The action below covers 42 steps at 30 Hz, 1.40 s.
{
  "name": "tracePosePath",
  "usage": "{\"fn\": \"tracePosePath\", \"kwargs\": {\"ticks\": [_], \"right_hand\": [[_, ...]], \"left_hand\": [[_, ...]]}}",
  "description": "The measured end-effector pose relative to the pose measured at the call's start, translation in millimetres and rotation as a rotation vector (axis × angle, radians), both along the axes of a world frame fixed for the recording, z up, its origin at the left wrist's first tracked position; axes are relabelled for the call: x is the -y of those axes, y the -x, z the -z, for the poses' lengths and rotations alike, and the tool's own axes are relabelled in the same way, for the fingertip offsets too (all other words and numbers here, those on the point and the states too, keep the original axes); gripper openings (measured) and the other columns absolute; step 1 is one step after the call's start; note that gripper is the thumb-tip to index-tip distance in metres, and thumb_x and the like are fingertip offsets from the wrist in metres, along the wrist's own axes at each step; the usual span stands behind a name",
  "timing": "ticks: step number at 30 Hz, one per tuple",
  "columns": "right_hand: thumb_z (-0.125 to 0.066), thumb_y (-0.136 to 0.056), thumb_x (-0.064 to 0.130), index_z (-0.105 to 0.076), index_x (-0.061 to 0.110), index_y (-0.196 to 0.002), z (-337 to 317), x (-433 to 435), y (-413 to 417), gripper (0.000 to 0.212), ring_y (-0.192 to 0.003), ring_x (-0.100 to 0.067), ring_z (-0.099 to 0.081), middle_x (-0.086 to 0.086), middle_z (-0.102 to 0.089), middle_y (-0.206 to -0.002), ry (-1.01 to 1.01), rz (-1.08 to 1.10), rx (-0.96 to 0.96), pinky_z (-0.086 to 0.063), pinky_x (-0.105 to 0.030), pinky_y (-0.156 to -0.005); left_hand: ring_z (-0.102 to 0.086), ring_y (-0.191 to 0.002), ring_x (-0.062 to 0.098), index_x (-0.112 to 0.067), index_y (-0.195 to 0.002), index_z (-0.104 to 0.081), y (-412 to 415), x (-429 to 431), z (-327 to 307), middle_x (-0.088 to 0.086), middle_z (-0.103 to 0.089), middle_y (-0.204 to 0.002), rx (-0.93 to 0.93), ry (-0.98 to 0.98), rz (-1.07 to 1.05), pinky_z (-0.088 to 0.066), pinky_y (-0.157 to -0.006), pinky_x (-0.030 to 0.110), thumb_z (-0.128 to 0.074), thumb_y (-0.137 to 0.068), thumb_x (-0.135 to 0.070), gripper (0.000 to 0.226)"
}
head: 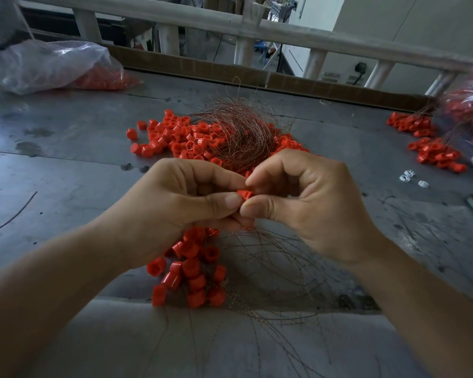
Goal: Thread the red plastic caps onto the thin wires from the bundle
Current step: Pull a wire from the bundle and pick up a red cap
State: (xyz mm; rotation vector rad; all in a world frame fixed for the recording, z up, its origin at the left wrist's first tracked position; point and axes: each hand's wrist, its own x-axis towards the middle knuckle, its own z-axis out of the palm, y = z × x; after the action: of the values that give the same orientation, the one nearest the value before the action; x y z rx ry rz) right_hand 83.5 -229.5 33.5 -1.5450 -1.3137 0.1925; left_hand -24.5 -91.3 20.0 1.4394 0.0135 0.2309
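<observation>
Here, both hands meet over the middle of the grey surface. The left hand pinches a single red cap between thumb and forefinger, with its other fingers curled under. The right hand pinches the same cap from the other side, thumb and forefinger tips closed on it. Whether a wire already runs through that cap cannot be told, since the fingertips cover most of it.

Beyond the hands, partly hidden by the knuckles, lies the wire bundle. It is a loose nest of fine copper-brown strands curving over a scatter of loose caps. Below the left hand sits a cluster of threaded caps, and thin wires fan out from it in wide loops toward the near edge of the surface.

At far left a crumpled clear plastic bag holds more red pieces. At far right a second bag, blurred, sits by another heap of caps with a few wires. Near that heap lie some small white bits. A dark stray strand lies alone at left. A brown cardboard strip lines the far edge, with a pale railing behind it.

The caps are short, glossy plastic cylinders, some showing a hollow end. The surface is dull, scuffed and stained, with seams across it.
</observation>
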Motion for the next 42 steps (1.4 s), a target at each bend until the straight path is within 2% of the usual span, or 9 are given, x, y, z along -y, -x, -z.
{"fn": "tracePosePath", "kwargs": {"ticks": [4,8,11,14,21,28,33,37,42], "right_hand": [[-0.066,-0.068,0.036,-0.061,0.031,-0.097,-2,0,-4,0.030,-0.077,-0.002,-0.058,0.008,-0.061,-0.082,0.130,-0.044,0.140,-0.045,-0.013,-0.069],[-0.063,-0.075,0.030,-0.061,0.028,-0.087,-2,3,-5,0.013,-0.077,0.003,-0.052,0.012,-0.055,-0.081,0.165,-0.025,0.273,-0.039,-0.009,-0.071],[-0.062,-0.077,0.028,-0.066,0.015,-0.085,-2,1,-3,0.016,-0.072,0.005,-0.049,0.014,-0.052,-0.079,0.161,0.022,0.314,-0.039,-0.009,-0.068],[-0.063,-0.077,0.020,-0.066,0.010,-0.083,-2,0,1,0.012,-0.071,0.004,-0.048,0.014,-0.050,-0.078,0.173,0.033,0.345,-0.040,-0.009,-0.066],[-0.059,-0.076,0.009,-0.065,0.006,-0.080,2,-2,8,0.008,-0.074,0.004,-0.047,0.021,-0.044,-0.080,0.148,0.044,0.366,-0.041,-0.010,-0.070],[-0.064,-0.076,0.019,-0.059,0.021,-0.078,0,0,8,0.006,-0.069,0.001,-0.050,0.014,-0.051,-0.076,0.118,0.018,0.233,-0.042,-0.012,-0.064],[-0.074,-0.065,0.025,-0.057,0.030,-0.078,1,-1,11,0.022,-0.068,-0.004,-0.052,0.008,-0.055,-0.076,0.060,0.009,0.173,-0.043,-0.014,-0.061],[-0.075,-0.061,0.039,-0.053,0.038,-0.097,-3,0,9,0.042,-0.083,0.002,-0.058,0.015,-0.059,-0.088,0.088,-0.023,0.083,-0.047,-0.015,-0.072],[-0.062,-0.078,0.032,-0.057,0.028,-0.102,3,-2,6,0.025,-0.091,0.003,-0.061,0.016,-0.063,-0.089,0.129,-0.103,-0.031,-0.046,-0.014,-0.081]], "left_hand": [[-0.070,-0.063,0.018,-0.021,-0.085,-0.072,0,-2,0,0.011,-0.071,-0.070,-0.027,0.051,0.050,-0.054,-0.054,0.021,-0.074,-0.059,-0.013,0.028],[-0.070,-0.066,0.023,-0.020,-0.094,-0.070,-1,-2,0,0.014,-0.070,-0.072,-0.023,0.108,0.065,-0.054,-0.055,0.022,-0.071,-0.060,-0.019,0.034],[-0.071,-0.075,0.027,-0.017,-0.107,-0.063,2,4,-2,0.014,-0.072,-0.081,0.023,-0.002,0.058,-0.055,-0.061,0.023,-0.078,-0.064,-0.029,0.047],[-0.071,-0.070,0.022,-0.027,-0.112,-0.053,2,10,-1,0.009,-0.072,-0.078,0.054,-0.179,-0.050,-0.054,-0.059,0.021,-0.073,-0.062,-0.028,0.054],[-0.070,-0.062,0.022,-0.032,-0.116,-0.051,4,14,-1,0.010,-0.070,-0.068,0.089,-0.170,-0.045,-0.054,-0.054,0.022,-0.067,-0.063,-0.025,0.056],[-0.070,-0.065,0.023,-0.027,-0.121,-0.051,5,11,-4,0.011,-0.070,-0.071,0.098,-0.085,0.011,-0.054,-0.056,0.023,-0.080,-0.062,-0.015,0.066],[-0.069,-0.063,0.023,-0.024,-0.117,-0.058,5,4,-4,0.012,-0.070,-0.074,0.063,-0.025,0.018,-0.053,-0.054,0.025,-0.078,-0.061,-0.036,0.061],[-0.065,-0.061,0.018,-0.028,-0.109,-0.064,4,1,-7,0.009,-0.071,-0.078,0.075,-0.022,-0.009,-0.051,-0.049,0.023,-0.080,-0.058,-0.041,0.055],[-0.067,-0.072,0.001,-0.029,-0.101,-0.069,3,-3,-12,-0.008,-0.072,-0.082,0.129,-0.006,-0.047,-0.048,-0.054,0.011,-0.081,-0.053,-0.033,0.050]]}}
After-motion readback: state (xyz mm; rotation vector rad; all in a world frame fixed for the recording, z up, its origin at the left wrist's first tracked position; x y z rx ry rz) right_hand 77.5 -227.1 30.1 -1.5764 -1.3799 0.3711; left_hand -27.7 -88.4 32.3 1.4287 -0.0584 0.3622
